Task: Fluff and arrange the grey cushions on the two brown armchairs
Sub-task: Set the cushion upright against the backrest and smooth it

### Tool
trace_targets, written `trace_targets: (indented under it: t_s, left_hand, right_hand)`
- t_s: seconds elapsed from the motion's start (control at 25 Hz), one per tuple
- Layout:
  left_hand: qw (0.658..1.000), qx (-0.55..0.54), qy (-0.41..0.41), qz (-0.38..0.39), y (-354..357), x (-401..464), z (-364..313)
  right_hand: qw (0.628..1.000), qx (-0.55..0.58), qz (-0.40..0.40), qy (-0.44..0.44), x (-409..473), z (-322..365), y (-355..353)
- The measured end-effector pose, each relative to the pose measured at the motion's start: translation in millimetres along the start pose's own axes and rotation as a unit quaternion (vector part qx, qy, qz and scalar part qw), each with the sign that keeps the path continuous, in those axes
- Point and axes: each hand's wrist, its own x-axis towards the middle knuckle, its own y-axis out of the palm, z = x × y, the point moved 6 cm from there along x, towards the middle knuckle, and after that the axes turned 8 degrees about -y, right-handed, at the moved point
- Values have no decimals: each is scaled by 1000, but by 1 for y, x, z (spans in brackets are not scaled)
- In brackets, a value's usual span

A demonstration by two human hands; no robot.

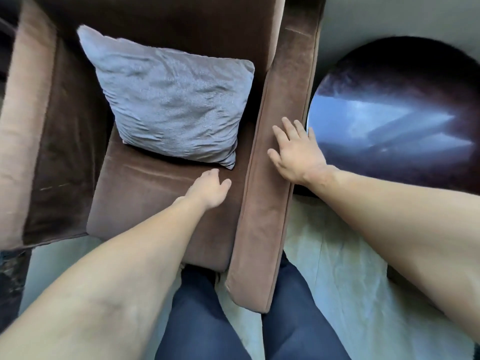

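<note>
With the left hand (210, 189) spread empty beside the grey cushion (171, 105) and the right hand (296, 152) laid flat on the armrest (272, 162), the cushion could perhaps be toppled off the armchair (145, 201) seat's front edge by a careless grab.

Both hands empty: left (211, 189) loosely curled, right (294, 152) flat w/ fingers spread.

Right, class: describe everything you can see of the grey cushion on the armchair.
The grey cushion is square, with pointed corners and a soft, slightly shiny, crinkled fabric that looks like velvet or plush. It stands tilted, leaning back against the brown armchair backrest, its lower edge resting on the seat. It looks plump but creased. Neither hand touches it: the left hand hovers just below its lower right corner, and the right hand lies flat on the armrest.
</note>
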Motion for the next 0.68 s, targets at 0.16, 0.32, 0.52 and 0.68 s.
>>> trace_targets:
  t_s: [0.16, 0.32, 0.52, 0.68]
  left_hand:
    - [998, -13, -4, -57, -51, -69, -22]
    - [995, 25, 31, -87, -64, -144, -35]
    - [983, 134, 69, -101, -42, -222, -57]
    - [970, 174, 142, -92, -17, -283, -127]
  right_hand:
    - [999, 8, 9, 31, -65, -6, -22]
    - [996, 27, -51, 68, -141, -2, -53]
    - [983, 87, -84, 140, -258, -6, -63]
    - [974, 86, -94, 187, -362, -36, -45]
